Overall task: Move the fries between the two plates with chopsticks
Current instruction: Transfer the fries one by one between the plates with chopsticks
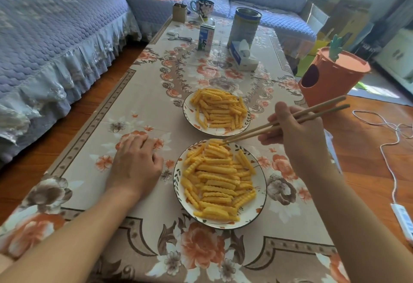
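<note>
Gripping slim wooden chopsticks (pixel 288 122) in right hand (pixel 297 135), tips touching crinkle-cut fries (pixel 218 180) on round lower-centre plate (pixel 261 195); resting left hand (pixel 136 162) relaxed, flat on floral tabletop (pixel 143 104).

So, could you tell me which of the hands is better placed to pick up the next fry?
The right hand: it holds the chopsticks, tips at the near plate's fries. The left hand rests on the tablecloth.
</note>
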A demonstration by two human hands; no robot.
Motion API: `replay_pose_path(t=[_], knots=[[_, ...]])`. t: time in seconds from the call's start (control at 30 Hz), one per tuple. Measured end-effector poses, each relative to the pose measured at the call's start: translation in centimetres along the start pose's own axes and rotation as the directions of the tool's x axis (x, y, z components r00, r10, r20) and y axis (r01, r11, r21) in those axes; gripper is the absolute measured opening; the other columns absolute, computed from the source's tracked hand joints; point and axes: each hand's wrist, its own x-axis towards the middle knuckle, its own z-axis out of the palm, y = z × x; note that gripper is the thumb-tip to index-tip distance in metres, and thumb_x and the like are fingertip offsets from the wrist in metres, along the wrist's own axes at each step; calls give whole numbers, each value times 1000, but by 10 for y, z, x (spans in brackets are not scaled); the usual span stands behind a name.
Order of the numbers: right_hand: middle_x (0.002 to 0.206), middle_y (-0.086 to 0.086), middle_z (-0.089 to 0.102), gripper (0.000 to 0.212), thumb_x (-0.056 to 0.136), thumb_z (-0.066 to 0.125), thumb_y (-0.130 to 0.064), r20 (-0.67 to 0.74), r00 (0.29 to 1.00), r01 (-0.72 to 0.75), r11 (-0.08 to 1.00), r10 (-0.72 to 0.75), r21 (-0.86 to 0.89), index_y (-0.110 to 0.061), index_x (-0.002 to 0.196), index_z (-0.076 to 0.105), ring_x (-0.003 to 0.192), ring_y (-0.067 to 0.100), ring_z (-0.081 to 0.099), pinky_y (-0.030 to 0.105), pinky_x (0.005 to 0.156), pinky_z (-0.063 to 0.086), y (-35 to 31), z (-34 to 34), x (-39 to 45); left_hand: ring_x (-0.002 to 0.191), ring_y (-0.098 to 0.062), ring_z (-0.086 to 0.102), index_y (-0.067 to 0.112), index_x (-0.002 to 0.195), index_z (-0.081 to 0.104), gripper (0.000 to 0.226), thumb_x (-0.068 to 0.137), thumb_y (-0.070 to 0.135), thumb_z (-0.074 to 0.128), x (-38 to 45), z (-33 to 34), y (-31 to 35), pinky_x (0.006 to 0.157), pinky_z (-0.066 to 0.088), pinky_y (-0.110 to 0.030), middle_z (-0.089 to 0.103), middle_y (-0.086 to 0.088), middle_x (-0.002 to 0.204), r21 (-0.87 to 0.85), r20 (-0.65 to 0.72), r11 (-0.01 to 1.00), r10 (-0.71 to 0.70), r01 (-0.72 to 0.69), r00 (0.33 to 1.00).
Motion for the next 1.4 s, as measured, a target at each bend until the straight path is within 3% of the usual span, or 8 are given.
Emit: replay_pose_path(t=[0.2,0.33,0.53,0.67,1.07,1.17,1.27,1.4], knots=[[63,20,67,29,100,64,-22,33,999,11,999,-9,-52,4,89,68,52,27,70,30,50,61,1,0,-27,133,-31,46,11,131,63,55,87,33,39,-2,-2,1,120,32,-49,59,-14,137,-5,11,1000,-4,4,1000],[60,11,68,24,99,64,-22,-30,999,22,999,-24,-40,-1,88,69,53,29,71,34,52,62,2,-14,-20,134,-32,46,11,131,64,55,87,33,39,-2,-2,2,119,32,-49,59,-15,137,-10,14,1000,-3,3,1000],[64,12,70,28,104,59,-24,-65,998,6,1000,-7,-10,-4,90,71,56,26,72,33,56,63,20,-5,12,132,-31,47,12,131,63,54,87,33,39,0,-1,0,117,34,-48,60,-13,134,3,12,1000,-1,1,1000],[73,18,72,30,104,57,-25,-25,999,17,996,-19,-91,-2,92,72,64,31,73,38,62,64,34,16,40,131,-29,47,13,131,63,55,87,33,39,0,1,-1,117,35,-47,60,-11,134,12,14,1000,1,-1,1000],[67,16,70,37,105,56,-32,-13,1000,16,983,-19,-182,-5,83,68,56,28,71,45,64,64,40,30,55,132,-29,47,13,132,63,57,86,35,38,2,0,-2,116,37,-47,59,-11,135,17,36,1000,-12,12,999],[64,15,70,40,105,54,-33,-48,999,11,994,-17,-111,-1,85,67,52,26,70,47,62,64,25,25,46,133,-31,46,12,132,62,56,87,34,39,1,-2,0,116,36,-48,59,-13,136,11,37,1000,-16,15,999],[59,11,69,42,106,52,-33,-38,999,-8,999,10,44,0,85,66,52,26,70,40,58,64,-2,11,23,133,-32,47,11,132,63,55,87,33,41,1,-3,1,117,36,-49,59,-14,136,5,32,1000,-23,23,999],[58,14,69,40,104,53,-32,25,999,-34,997,32,66,-1,82,65,51,28,69,36,52,62,-13,-5,-28,133,-32,47,10,132,63,54,87,32,41,-2,-5,3,118,35,-48,59,-15,136,5,29,1000,-27,27,999]])
